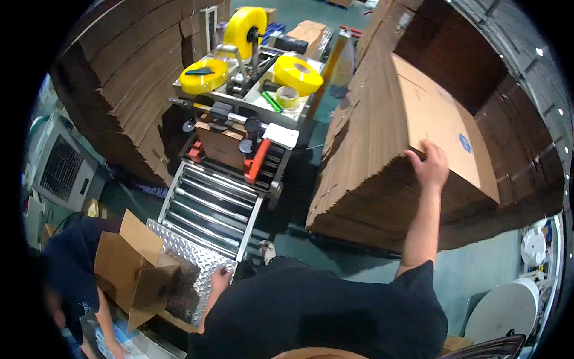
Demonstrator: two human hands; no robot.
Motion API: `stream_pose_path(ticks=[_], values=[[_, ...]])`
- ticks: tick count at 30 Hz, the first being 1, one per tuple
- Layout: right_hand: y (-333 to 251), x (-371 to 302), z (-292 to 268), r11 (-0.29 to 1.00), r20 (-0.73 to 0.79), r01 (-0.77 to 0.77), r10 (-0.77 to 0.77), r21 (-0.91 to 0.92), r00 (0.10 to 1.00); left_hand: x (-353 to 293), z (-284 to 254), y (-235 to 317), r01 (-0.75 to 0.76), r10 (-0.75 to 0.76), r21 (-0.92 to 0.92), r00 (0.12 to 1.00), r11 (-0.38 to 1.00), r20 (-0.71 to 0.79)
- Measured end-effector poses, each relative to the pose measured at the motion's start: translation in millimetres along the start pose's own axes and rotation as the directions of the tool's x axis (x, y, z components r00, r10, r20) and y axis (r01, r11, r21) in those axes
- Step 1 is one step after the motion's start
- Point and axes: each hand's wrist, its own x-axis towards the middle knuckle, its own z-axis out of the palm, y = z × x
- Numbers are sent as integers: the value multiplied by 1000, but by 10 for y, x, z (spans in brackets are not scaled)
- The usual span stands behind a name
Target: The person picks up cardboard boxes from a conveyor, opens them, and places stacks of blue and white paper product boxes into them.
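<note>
My right hand [431,166] reaches to the tall stack of flattened cardboard boxes [365,143] on the right. Its thumb and fingers are apart at the near edge of the top flattened box [439,113], which bears a round blue mark. My left hand [220,281] hangs low beside the diamond-pattern metal plate [206,263]. The fingers are curled, and a small dark spot shows between them; whether that is a held thing I cannot make out. Left of it, an open cardboard box [128,266] stands with its flaps raised.
A roller conveyor [206,206] leads to a sealing machine [236,102] carrying yellow tape rolls [245,33]. A folded carton [221,143] stands between its red guides. More cardboard stacks [119,78] rise at left. A co-worker [72,269] bends at lower left, near a grey air cooler [63,161].
</note>
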Motion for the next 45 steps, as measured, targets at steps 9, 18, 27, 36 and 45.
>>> stream_pose_path(ticks=[9, 18, 27, 36, 45], values=[[-429, -489, -618, 920, -426, 387, -328, 58, 843, -716, -449, 454, -220, 187, -211, 968, 952, -167], [-1550, -1046, -2485, 581, -933, 792, -147, 188, 329, -1742, -1085, 1932, -606, 678, 308, 616, 733, -401], [-2538, -962, -1096, -368, -375, 341, -21, 865, 927, -2693, -2111, 1301, -398, 794, 691, 212, 603, -570], [-4005, -1782, -250, 51, 75, 103, -968, 993, -240, -2614, -2169, 528, 351, 243, 431, 469, 831, -849], [-4568, -1459, 64, -147, -104, 121, -946, 982, -306, -2500, -1957, 870, -433, -374, -483, 316, 761, -872]])
